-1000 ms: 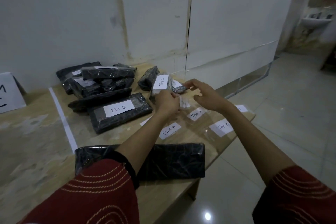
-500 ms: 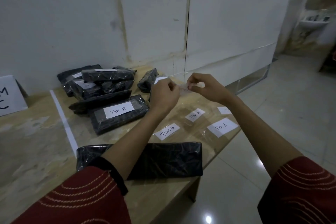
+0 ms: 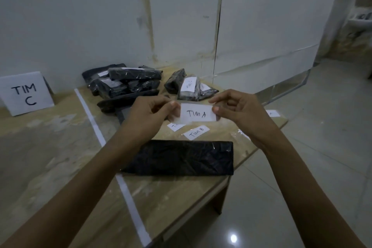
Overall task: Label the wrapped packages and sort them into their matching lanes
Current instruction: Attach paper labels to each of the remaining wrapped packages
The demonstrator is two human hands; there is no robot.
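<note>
I hold a white paper label reading "TIM A" [image 3: 196,114] in the air above the table, stretched between both hands. My left hand [image 3: 150,113] pinches its left end and my right hand [image 3: 239,109] pinches its right end. Below it an unlabelled black wrapped package [image 3: 181,158] lies flat near the table's front edge. More labels lie on the table behind it: one reading "TIM B" [image 3: 196,132], one partly hidden [image 3: 175,126], and one at the far right edge [image 3: 272,113].
A pile of labelled black packages [image 3: 124,82] sits at the back by the wall, with a smaller group marked "TIM C" [image 3: 189,87] to its right. A white tape line [image 3: 94,125] divides the table. A "TIM C" sign [image 3: 25,92] stands at left. The table's right edge [image 3: 261,147] drops to tiled floor.
Both hands lifted from the table and drew toward me with the label. The label now faces me, showing "TIM A". My view has tilted down and left.
</note>
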